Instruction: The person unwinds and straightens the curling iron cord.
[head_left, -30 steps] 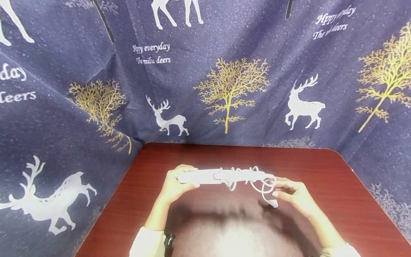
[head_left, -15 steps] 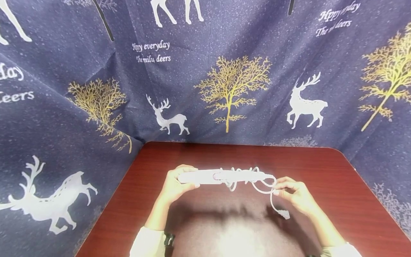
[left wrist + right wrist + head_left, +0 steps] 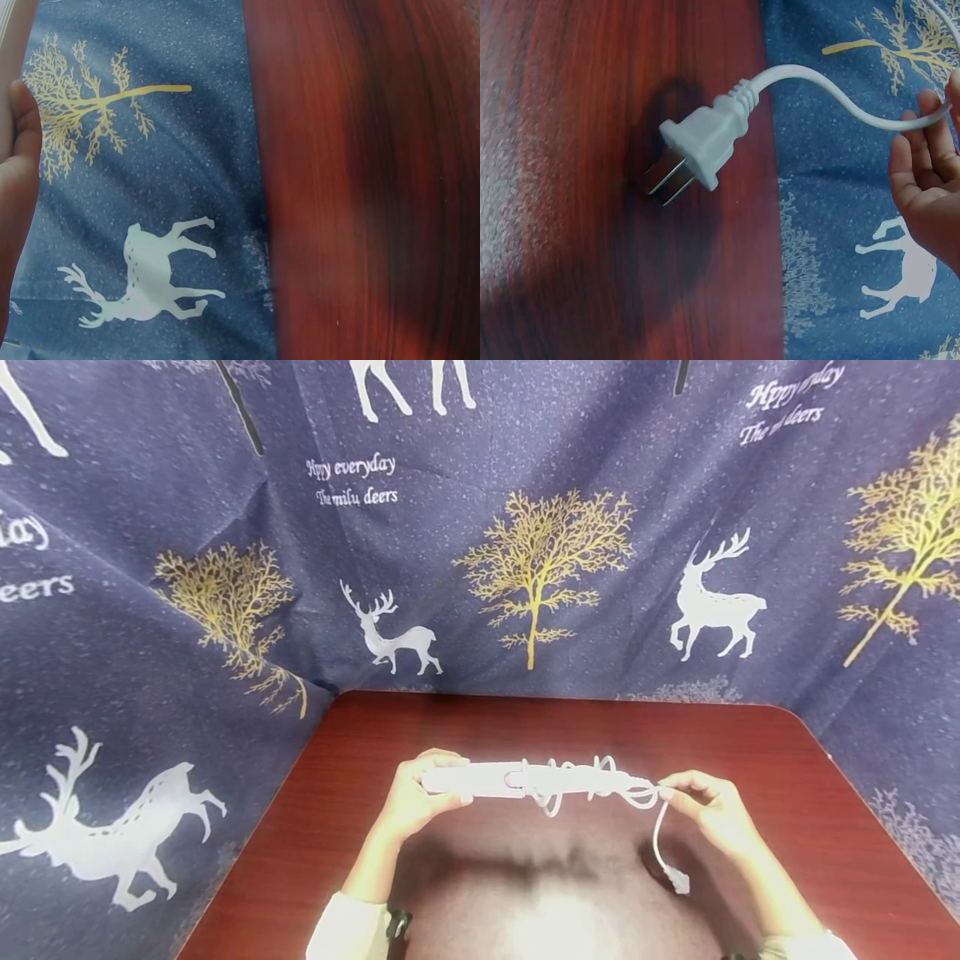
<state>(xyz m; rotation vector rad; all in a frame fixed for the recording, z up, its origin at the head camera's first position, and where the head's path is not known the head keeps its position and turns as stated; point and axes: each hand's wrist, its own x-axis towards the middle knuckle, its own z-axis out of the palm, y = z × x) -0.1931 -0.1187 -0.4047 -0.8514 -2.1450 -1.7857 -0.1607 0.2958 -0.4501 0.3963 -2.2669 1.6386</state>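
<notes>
Plainly, left hand grips the near end of a long white device, thumb below, fingers above; right hand pinches the white cord between thumb and fingertips, remaining fingers loosely bent in the right wrist view. Device lies roughly level between the 2 hands, above the table; pinkish spot near its middle. Cord winds in loose loops around its right half, then runs to the pinch. Below the right hand hangs the plug, 2 metal prongs bare, shadow beside it on the red-brown table. Pale sleeve at left forearm. Beyond: dark blue cloth printed with white deer and golden trees.
</notes>
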